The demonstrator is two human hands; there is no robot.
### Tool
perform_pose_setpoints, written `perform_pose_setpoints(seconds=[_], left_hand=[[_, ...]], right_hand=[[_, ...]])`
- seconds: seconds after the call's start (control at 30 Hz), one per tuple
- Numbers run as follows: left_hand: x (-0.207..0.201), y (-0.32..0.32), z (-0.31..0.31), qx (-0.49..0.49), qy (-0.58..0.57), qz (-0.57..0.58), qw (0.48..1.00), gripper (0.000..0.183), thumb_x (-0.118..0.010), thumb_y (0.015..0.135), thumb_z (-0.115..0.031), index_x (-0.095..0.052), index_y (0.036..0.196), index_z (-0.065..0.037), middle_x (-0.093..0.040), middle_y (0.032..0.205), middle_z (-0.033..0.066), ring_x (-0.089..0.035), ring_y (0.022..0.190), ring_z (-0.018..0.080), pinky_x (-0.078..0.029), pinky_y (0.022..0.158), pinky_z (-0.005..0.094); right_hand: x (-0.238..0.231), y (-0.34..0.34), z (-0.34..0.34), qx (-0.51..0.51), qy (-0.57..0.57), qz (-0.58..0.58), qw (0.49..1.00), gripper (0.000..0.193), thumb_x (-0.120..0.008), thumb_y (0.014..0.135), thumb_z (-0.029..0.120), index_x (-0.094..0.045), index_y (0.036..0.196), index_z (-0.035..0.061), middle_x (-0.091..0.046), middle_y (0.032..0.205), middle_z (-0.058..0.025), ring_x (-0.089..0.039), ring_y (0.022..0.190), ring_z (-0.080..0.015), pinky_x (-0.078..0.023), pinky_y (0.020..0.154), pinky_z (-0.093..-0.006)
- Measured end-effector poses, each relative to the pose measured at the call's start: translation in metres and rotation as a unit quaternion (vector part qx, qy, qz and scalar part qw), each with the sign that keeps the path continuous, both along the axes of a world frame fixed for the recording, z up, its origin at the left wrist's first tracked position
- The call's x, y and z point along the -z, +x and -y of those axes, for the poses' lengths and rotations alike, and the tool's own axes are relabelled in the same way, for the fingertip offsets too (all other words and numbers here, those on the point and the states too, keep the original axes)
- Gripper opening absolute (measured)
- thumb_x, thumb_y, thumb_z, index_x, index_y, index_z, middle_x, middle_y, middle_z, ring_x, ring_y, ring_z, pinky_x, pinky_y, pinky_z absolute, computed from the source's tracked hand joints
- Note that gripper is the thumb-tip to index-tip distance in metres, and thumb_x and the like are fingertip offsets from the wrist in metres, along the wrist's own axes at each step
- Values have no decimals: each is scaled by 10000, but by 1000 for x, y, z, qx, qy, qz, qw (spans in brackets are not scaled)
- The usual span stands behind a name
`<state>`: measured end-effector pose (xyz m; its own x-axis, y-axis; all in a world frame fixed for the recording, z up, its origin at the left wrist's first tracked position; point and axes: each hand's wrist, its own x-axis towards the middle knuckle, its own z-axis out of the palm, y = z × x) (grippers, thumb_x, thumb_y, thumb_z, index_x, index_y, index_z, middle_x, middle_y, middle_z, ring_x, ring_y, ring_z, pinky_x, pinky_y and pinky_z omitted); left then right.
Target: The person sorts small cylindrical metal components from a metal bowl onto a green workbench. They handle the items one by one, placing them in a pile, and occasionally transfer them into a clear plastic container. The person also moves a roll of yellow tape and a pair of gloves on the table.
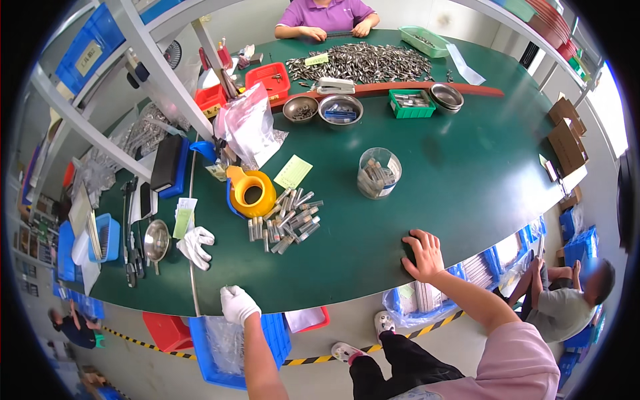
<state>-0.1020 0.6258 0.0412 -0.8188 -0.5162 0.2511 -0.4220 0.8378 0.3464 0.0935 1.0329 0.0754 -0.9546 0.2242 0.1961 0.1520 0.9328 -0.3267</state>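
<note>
Curling at the near edge of the green table (347,270), that's the left hand (240,305), in a white glove; its fingers fold inward, and whether they pinch anything I cannot tell; over to the right, the bare right hand (424,256) lies on the tabletop, fingers spread, its underside hidden from us; straight beyond it stands the clear tub (379,175), small pieces inside, blurred by the wall; just beyond the left hand, to its left, a loose white glove (197,248) lies crumpled; then the heap of tubes (287,223), left of centre, ends overlapping, contents too small to make out; right behind them, the yellow holder (260,193), its opening dark inside; a plastic bag (245,130) farther off covers whatever sits behind it; and at the far side, a person in purple (327,17), head cut off by the upper edge, both hands beside a great spread of metal pieces (363,63), too many to tell apart!
</note>
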Motion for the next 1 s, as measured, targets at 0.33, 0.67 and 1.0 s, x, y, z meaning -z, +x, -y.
perform_pose_setpoints(seconds=[0.33, 0.67, 1.0], left_hand=[[2, -2, -3, -14, -65, 27, 997, 234, -480, 874, -297, -602, 806, -108, -648, 714, 116, -635, 622, 348, -508, 564, 459], [-10, -3, -8, -10, -48, 75, 996, 275, -451, 909, -326, -615, 914, -105, -670, 794, 135, -639, 694, 374, -509, 618, 474], [-6, -18, -10, -91, -38, 77, 992, 265, -450, 918, -315, -623, 930, -116, -679, 811, 104, -646, 702, 348, -507, 598, 464]], right_hand=[[-5, -2, 0, -8, 6, 22, 1000, 540, -655, 685, 243, -529, 1192, 110, -478, 1253, -148, -460, 1161, -350, -346, 982, -484], [-1, -2, -2, -12, 24, 50, 998, 588, -630, 680, 307, -499, 1218, 109, -466, 1260, -158, -455, 1156, -356, -341, 971, -486], [1, -5, -4, 0, 32, 69, 997, 604, -652, 663, 317, -506, 1216, 126, -470, 1264, -137, -448, 1160, -347, -340, 976, -489]])
